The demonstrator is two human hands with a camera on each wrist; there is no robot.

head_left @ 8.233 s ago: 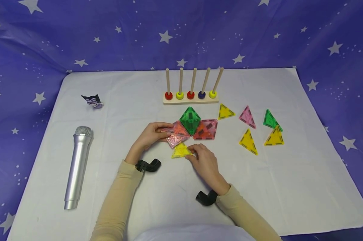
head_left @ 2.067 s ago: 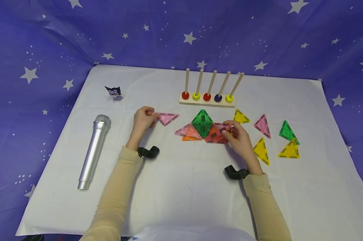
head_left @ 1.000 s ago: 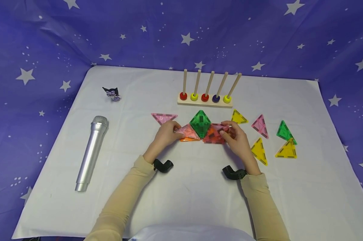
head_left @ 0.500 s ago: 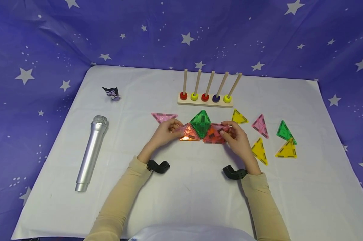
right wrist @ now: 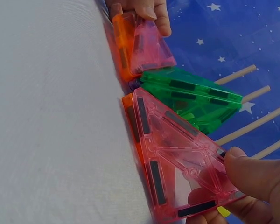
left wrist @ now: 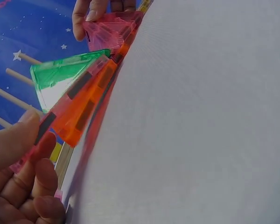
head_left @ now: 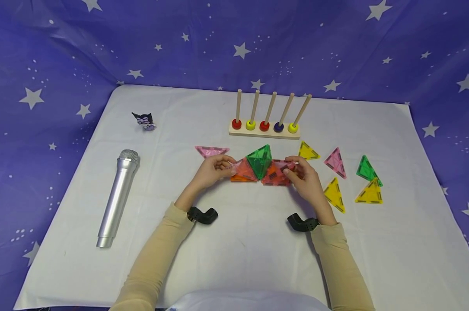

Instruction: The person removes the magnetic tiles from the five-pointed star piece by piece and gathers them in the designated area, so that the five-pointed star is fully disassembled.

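Hands [head_left: 212,172] pinching tile cluster [head_left: 260,168]

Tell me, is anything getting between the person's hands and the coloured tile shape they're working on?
Nothing visible does. The left hand already pinches the pink tile at its end of the tile shape, and the right hand pinches the pink tile at the other end, with the green tiles standing between them.

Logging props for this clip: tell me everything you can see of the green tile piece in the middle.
The green tile piece looks like translucent green plastic, made of triangular panels with dark strips along their edges. It stands raised off the white cloth, peak up, in front of the wooden peg rack. Pink and orange tiles adjoin it on both sides; the left hand pinches the left pink tile, the right hand the right one.
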